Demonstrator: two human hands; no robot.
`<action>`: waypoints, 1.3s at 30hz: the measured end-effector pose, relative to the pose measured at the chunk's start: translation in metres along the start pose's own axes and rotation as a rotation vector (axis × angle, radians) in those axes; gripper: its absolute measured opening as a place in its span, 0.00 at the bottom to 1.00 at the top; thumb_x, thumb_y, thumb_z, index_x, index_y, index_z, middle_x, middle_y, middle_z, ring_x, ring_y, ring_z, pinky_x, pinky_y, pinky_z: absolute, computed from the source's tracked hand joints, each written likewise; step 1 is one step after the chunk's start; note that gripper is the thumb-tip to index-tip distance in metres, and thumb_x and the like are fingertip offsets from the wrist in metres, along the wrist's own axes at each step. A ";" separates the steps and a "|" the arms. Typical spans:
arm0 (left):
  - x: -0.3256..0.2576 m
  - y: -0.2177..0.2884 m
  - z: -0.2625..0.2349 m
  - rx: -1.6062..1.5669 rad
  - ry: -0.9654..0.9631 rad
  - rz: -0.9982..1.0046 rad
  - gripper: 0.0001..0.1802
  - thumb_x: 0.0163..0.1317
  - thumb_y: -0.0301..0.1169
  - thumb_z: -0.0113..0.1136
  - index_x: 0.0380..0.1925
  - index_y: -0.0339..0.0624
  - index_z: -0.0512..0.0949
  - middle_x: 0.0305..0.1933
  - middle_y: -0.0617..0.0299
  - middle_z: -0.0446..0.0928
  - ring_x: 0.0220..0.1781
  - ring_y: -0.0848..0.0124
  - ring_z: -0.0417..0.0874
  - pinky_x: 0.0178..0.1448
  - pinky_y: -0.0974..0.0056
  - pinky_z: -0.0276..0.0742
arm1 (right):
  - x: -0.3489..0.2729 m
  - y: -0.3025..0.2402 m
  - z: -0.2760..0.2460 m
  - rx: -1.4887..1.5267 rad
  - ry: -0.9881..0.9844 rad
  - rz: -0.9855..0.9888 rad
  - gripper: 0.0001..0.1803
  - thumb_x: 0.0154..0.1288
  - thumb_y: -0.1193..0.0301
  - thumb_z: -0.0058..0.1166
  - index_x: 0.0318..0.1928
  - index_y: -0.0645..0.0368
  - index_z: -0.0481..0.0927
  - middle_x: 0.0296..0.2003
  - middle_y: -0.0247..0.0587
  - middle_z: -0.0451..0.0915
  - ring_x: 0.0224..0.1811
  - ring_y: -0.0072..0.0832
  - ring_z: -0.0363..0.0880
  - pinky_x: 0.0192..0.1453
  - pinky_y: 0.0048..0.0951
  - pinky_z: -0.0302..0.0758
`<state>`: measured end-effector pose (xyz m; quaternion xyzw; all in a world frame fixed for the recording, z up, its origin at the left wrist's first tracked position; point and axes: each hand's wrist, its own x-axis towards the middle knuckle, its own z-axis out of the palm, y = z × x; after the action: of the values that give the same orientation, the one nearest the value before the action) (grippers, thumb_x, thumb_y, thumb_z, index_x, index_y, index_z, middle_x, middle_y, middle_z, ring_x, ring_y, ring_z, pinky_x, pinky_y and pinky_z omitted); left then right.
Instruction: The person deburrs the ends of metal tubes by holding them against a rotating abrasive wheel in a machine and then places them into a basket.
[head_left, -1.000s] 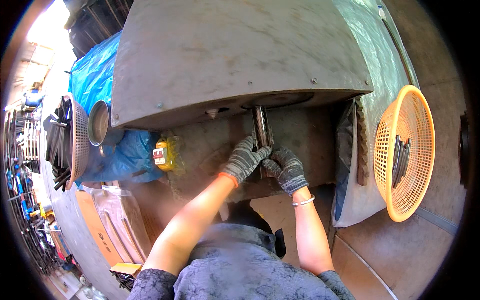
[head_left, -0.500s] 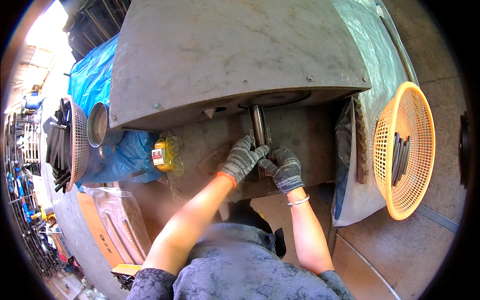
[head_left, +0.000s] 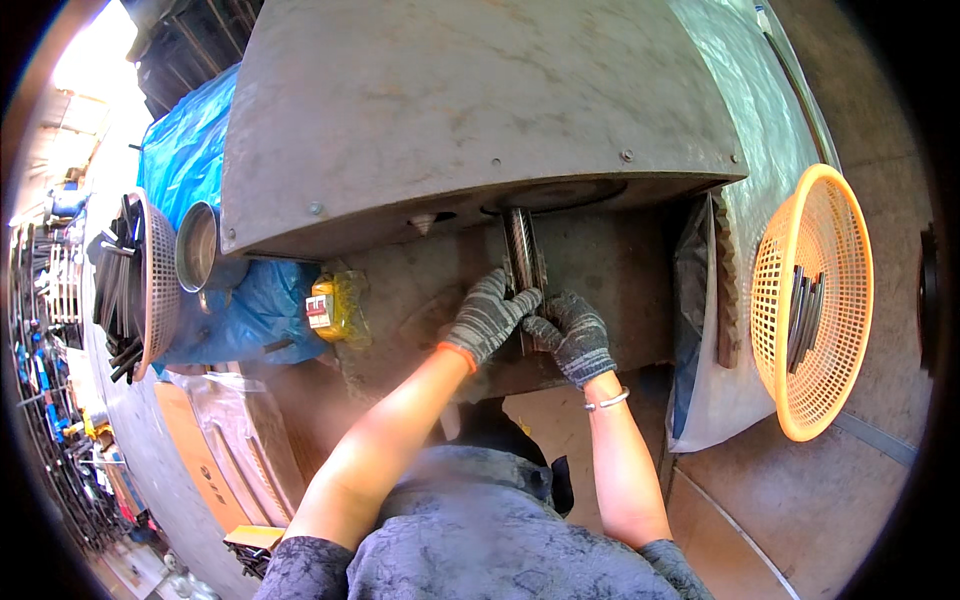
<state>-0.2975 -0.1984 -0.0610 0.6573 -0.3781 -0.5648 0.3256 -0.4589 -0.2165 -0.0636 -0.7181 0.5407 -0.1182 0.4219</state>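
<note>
Barely anything moves since earlier frame. Left hand (head_left: pixel 490 320) and right hand (head_left: pixel 574 340) half curled at shiny metal bar (head_left: pixel 520 248), middle of frame; can't tell if either grips. Bar looks hard, stiff, maybe slippery; best hold near lower end.

Left hand (head_left: pixel 485 318) neighbours right hand (head_left: pixel 575 342), fingers (head_left: pixel 522 301) seemingly curled.

Room kept at both sides, middle taken up
From above, reach is blocked by the grey metal cover (head_left: pixel 470 100); beneath its front edge, the centre is filled by the metal cylinder (head_left: pixel 519 240), the left hand (head_left: pixel 486 317) and the right hand (head_left: pixel 575 340). Gaps are left toward the yellow-wrapped box (head_left: pixel 340 308) and the dark sheeting (head_left: pixel 689 270).
</note>
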 end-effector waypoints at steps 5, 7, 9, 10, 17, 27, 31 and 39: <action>-0.001 -0.004 0.003 0.023 0.057 0.042 0.27 0.58 0.41 0.65 0.49 0.27 0.75 0.47 0.44 0.79 0.50 0.57 0.79 0.57 0.60 0.73 | -0.001 0.002 0.003 0.000 0.000 0.057 0.23 0.51 0.52 0.66 0.33 0.61 0.84 0.31 0.53 0.80 0.37 0.49 0.78 0.41 0.44 0.75; 0.000 -0.005 0.000 0.000 0.038 0.023 0.29 0.58 0.42 0.65 0.50 0.27 0.75 0.49 0.43 0.79 0.52 0.57 0.78 0.58 0.61 0.72 | -0.001 0.000 0.001 0.026 -0.009 0.032 0.23 0.51 0.52 0.66 0.33 0.62 0.84 0.32 0.54 0.80 0.38 0.49 0.78 0.42 0.44 0.75; 0.003 -0.007 -0.001 -0.029 -0.019 0.008 0.30 0.58 0.42 0.66 0.51 0.26 0.74 0.51 0.42 0.78 0.54 0.56 0.77 0.60 0.61 0.71 | 0.001 0.003 0.002 -0.015 -0.004 -0.005 0.23 0.52 0.52 0.65 0.33 0.62 0.84 0.32 0.54 0.80 0.38 0.50 0.78 0.42 0.45 0.75; 0.003 -0.007 -0.001 -0.044 -0.047 0.001 0.31 0.58 0.43 0.66 0.51 0.25 0.73 0.52 0.42 0.77 0.55 0.56 0.77 0.60 0.61 0.70 | 0.001 0.004 0.002 -0.035 -0.001 -0.023 0.23 0.52 0.52 0.65 0.33 0.62 0.84 0.33 0.55 0.80 0.38 0.50 0.78 0.42 0.45 0.75; -0.003 0.005 -0.003 -0.002 -0.011 -0.037 0.35 0.58 0.43 0.66 0.56 0.24 0.70 0.53 0.40 0.76 0.57 0.55 0.76 0.62 0.60 0.69 | 0.000 -0.002 -0.001 -0.050 -0.019 -0.014 0.23 0.54 0.52 0.63 0.35 0.62 0.85 0.36 0.55 0.81 0.40 0.52 0.78 0.45 0.45 0.75; 0.003 -0.013 0.003 -0.107 -0.008 0.049 0.28 0.60 0.39 0.64 0.52 0.27 0.73 0.50 0.42 0.78 0.50 0.58 0.79 0.56 0.61 0.73 | -0.002 0.000 -0.004 -0.009 -0.020 -0.022 0.23 0.53 0.52 0.64 0.34 0.62 0.85 0.34 0.54 0.80 0.40 0.50 0.78 0.45 0.45 0.74; 0.002 -0.003 0.003 0.077 0.031 0.020 0.33 0.58 0.43 0.65 0.54 0.26 0.72 0.52 0.40 0.77 0.53 0.55 0.78 0.58 0.60 0.72 | -0.003 0.006 0.005 -0.040 0.085 -0.067 0.23 0.51 0.52 0.65 0.33 0.62 0.84 0.33 0.54 0.80 0.39 0.50 0.78 0.44 0.46 0.75; -0.002 0.004 -0.001 0.083 0.022 -0.040 0.38 0.58 0.46 0.65 0.57 0.24 0.68 0.56 0.37 0.74 0.58 0.53 0.76 0.61 0.60 0.70 | -0.004 0.012 0.003 -0.060 0.053 -0.126 0.24 0.55 0.51 0.62 0.35 0.62 0.84 0.36 0.54 0.81 0.41 0.50 0.79 0.46 0.47 0.75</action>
<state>-0.2970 -0.1982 -0.0566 0.6837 -0.3846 -0.5478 0.2909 -0.4665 -0.2124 -0.0726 -0.7596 0.5089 -0.1472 0.3773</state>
